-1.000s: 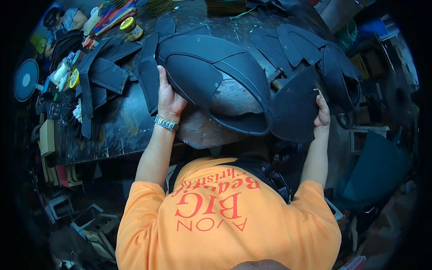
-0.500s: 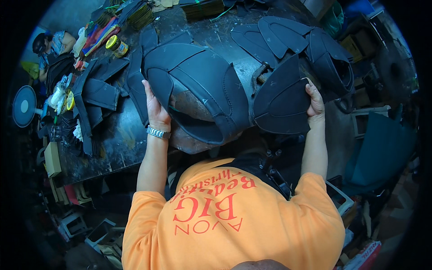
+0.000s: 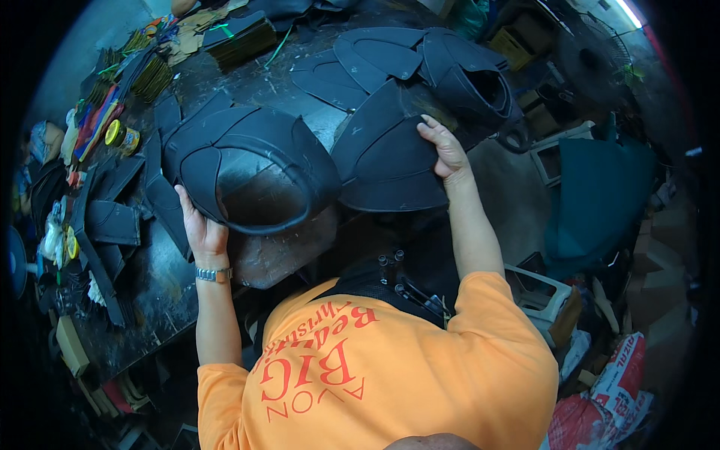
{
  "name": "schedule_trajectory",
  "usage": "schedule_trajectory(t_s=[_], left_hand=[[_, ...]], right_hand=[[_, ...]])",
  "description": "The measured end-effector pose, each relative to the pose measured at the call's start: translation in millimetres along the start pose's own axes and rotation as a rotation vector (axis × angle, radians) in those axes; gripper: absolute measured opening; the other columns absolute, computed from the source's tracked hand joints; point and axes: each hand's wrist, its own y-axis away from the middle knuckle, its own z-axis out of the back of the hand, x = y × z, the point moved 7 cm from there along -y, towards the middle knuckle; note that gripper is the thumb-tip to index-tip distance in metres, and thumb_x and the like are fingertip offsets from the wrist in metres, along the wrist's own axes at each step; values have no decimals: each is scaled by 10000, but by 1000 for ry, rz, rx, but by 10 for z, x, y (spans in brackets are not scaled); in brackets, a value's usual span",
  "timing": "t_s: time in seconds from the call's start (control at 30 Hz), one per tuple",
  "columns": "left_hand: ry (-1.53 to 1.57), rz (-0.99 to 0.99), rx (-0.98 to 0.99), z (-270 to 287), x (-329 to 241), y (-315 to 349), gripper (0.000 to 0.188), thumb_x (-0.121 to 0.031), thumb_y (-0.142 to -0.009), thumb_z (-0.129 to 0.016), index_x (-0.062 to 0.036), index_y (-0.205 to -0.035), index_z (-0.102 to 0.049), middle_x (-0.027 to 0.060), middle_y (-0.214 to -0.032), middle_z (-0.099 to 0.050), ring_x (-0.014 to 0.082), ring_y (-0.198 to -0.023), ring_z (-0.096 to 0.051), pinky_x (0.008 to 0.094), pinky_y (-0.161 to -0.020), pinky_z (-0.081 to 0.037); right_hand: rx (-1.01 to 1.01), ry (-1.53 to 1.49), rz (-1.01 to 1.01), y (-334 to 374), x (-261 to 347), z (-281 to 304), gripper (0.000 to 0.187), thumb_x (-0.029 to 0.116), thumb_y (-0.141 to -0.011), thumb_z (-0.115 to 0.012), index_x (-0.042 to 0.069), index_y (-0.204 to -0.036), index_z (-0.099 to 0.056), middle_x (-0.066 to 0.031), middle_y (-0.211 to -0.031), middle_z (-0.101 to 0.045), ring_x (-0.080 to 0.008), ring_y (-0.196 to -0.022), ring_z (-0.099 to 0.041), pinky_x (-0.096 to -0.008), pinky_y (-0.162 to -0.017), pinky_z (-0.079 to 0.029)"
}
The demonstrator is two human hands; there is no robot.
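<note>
Starting at the far left, beyond my left fingers, I have loose black cut pieces (image 3: 112,223) lying over one another on the dark bench (image 3: 161,304), with a yellow-lidded jar (image 3: 122,136) farther out past the fingertips.

My left hand (image 3: 205,232) is closed on the near left rim of the black looped piece (image 3: 319,165): one digit lies along the outer edge, the others go out of sight behind it. The piece rises just beyond and to the right of those fingers, its wide opening tipped toward me.

To the right of it, directly left of my right fingers, sits the stitched black panel (image 3: 390,169). My right hand (image 3: 451,155) pinches its right edge, fingers clamped near the upper corner. Where panel and loop meet, the view is too dark for me to say whether they are joined or only overlap.

Beyond the right fingertips lie more shaped black panels (image 3: 375,56) and, a little right of those, a hollow black piece (image 3: 469,86).

I read the step in hand as holding the work spread between two grips for handling or a look. The next move, I judge, calls for a firm pinch at both edges and an even, gentle pull, so the loop keeps its curve.
</note>
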Motion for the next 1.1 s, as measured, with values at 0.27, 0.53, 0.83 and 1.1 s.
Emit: schedule_trajectory(t_s=[0.27,0.53,0.83,1.1], left_hand=[[-12,-41,-86,-154,145,-76,291,-283,-993,-608,3,-1016,-663,114,-1026,-660,199,-915,-637,306,-864,-556],[-38,51,65,133,88,-252,470,-375,-1025,-524,6,-1295,-578,132,-1330,-608,273,-1220,-576,424,-1102,-425],[-93,33,18,252,132,-239,518,-414,-1005,-550,-9,-1328,-551,122,-1358,-587,280,-1248,-547,421,-1117,-403],[-101,47,0,211,195,-174,513,-418,-1008,-539,3,-1297,-578,134,-1342,-602,288,-1235,-561,431,-1108,-406]], right_hand=[[-15,250,-57,-116,-98,-227,255,46,-903,-692,30,-1151,-637,-63,-1021,-703,-125,-863,-682,-259,-803,-567],[-278,1141,453,170,395,-616,557,65,-804,-770,45,-1325,-576,-120,-1279,-572,-187,-1052,-605,-303,-852,-544],[449,1384,987,991,438,-1991,588,113,-716,-842,60,-1265,-638,-157,-1318,-590,-271,-1065,-655,-342,-818,-556],[440,1527,943,890,123,-2022,400,86,-741,-801,61,-1123,-685,-112,-1055,-668,-280,-892,-681,-360,-768,-553]])
